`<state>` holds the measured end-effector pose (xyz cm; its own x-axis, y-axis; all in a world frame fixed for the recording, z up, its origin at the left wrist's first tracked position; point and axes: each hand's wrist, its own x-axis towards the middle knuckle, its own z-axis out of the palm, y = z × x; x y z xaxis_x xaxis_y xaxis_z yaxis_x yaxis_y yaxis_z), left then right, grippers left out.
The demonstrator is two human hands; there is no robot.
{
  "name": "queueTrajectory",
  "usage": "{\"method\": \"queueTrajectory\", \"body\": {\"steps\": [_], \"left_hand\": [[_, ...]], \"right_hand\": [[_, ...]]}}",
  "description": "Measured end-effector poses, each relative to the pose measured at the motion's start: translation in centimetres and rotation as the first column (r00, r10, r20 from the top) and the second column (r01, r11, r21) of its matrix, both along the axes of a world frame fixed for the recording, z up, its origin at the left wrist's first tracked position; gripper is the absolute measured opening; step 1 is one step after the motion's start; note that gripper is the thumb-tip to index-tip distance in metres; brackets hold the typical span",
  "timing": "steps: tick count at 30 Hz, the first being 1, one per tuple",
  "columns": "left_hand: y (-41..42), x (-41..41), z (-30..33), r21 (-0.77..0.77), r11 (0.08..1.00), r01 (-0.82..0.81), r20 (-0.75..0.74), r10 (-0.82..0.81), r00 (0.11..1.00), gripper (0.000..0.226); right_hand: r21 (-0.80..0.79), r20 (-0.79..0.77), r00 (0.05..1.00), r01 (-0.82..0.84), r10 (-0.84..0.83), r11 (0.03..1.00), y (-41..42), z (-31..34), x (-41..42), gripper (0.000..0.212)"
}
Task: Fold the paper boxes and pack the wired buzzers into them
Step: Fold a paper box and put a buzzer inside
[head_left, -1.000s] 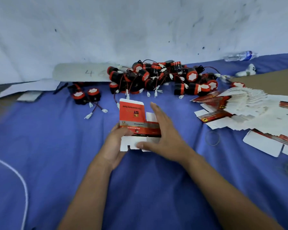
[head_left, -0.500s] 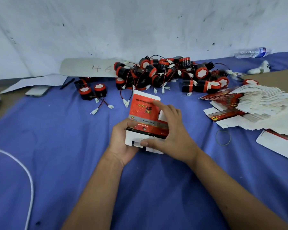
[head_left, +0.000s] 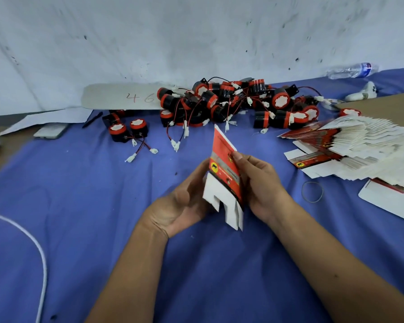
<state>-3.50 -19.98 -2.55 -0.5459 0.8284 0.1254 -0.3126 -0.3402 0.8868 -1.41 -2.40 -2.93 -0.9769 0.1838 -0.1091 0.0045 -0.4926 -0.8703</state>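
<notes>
A single flat paper box [head_left: 224, 169] was held upright above the blue cloth [head_left: 79, 206] between both hands, presumably so that its panels could be squeezed open into a sleeve before the white bottom flaps, which pointed down toward the person, were tucked in. The left hand [head_left: 184, 201] was cupped against the box's left edge, its fingers hidden behind the card, so the exact grip there could not be told beyond support and contact. The right hand [head_left: 259, 183] was curled round the right edge, with a fingertip pressed on the red printed face. The box was judged not yet folded: it was seen nearly edge-on and looked flat. The wired buzzers [head_left: 231, 103] were left in a tangled heap at the far side of the cloth by the wall, well apart from the hands; roughly twenty were estimated, the overlap preventing a firm count. Three more buzzers [head_left: 126, 129] were set apart to the left of the heap, their leads trailing toward the person. The unfolded box blanks [head_left: 350, 150] were fanned in one stack to the right, too many and too closely overlapped to be counted, within easy reach of the right hand. One rubber band [head_left: 312, 191] was seen beside that stack, and one plastic bottle [head_left: 352, 70] lay by the wall.
</notes>
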Motion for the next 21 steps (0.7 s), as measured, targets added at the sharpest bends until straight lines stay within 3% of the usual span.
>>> {"method": "queueTrajectory", "body": {"steps": [2,4,6,10,13,16,21], "left_hand": [[0.0,0.0,-0.1,-0.130,0.991,-0.035,-0.157,0.014,0.988,0.143],[0.4,0.0,-0.1,-0.239,0.959,-0.150,-0.288,0.078,0.955,0.121],[0.5,-0.1,-0.2,-0.258,0.939,-0.229,-0.309,0.144,0.940,0.098],[-0.2,-0.4,-0.6,-0.142,0.973,-0.184,-0.203,0.153,0.967,0.057],[-0.7,-0.5,-0.7,-0.045,0.990,-0.136,-0.031,0.135,0.990,0.055],[-1.0,-0.6,-0.5,0.005,0.991,-0.137,0.077,0.136,0.988,0.054],[-0.9,-0.7,-0.2,0.106,0.990,-0.089,0.132,0.075,0.988,0.046]], "right_hand": [[-0.016,0.039,0.999,-0.013,0.014,1.000,0.2,0.4,0.3,0.050],[-0.017,0.061,0.998,-0.014,0.015,1.000,0.3,0.7,0.5,0.050],[-0.031,0.069,0.997,-0.015,0.017,0.999,0.4,0.7,0.5,0.046],[-0.071,0.072,0.993,-0.092,0.097,0.993,1.0,0.6,0.4,0.045],[-0.134,0.036,0.972,-0.225,0.231,0.965,1.5,0.3,0.5,0.051],[-0.068,-0.089,0.950,-0.306,0.299,0.950,1.9,0.0,0.4,0.050],[-0.070,-0.085,0.975,-0.211,0.205,0.975,1.7,-0.4,0.3,0.040]]}}
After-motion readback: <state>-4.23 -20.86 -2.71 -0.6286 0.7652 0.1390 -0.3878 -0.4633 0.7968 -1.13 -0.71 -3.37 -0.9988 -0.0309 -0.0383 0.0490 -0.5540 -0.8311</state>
